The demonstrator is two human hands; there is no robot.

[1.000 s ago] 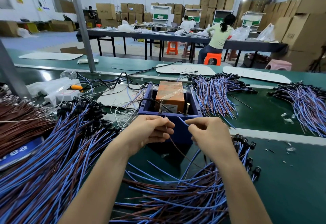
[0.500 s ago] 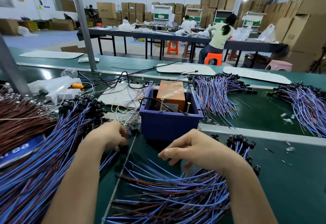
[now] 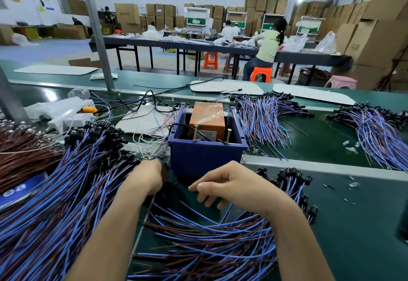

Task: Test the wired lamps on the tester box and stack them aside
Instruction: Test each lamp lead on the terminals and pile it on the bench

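left hand (image 3: 150,176), 9 o'clock of blue plastic tester box (image 3: 205,159): grip hidden, cannot tell | right hand (image 3: 231,185) over thin wires (image 3: 198,236): grip loose, empty

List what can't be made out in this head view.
Head view:
- left hand: its back hides the grip; whether it holds anything is unclear.
- right hand: fingertips curl under the palm.
- orange box label: print too small.
- blue card: text cut by the left edge and wires.

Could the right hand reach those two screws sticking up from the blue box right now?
Probably yes. The right hand hovers just before the near wall of the blue box, and the two screws stand at that near rim, with nothing visible in between.
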